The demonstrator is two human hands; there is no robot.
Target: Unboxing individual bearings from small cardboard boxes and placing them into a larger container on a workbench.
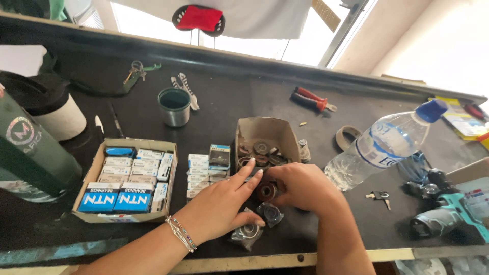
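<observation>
Both hands meet at the middle of the bench — your left hand (219,206) lies flat with fingers spread, fingertips touching a rusty brown bearing (266,191), while your right hand (303,187) curls around that same bearing from 3 o'clock, pinching it. Progress-wise, I'd say you're mid-sort: two bearings in clear plastic bags (257,224) already sit at 6 o'clock of your hands, near the bench edge. Just past your fingers at 12 o'clock, the open cardboard box (265,133) holds several more rusty bearings, so plenty looks left. At 9 o'clock, the carton of small boxed bearings (125,178) and a stack of little boxes (206,170) sit untouched — no bagging there yet.
</observation>
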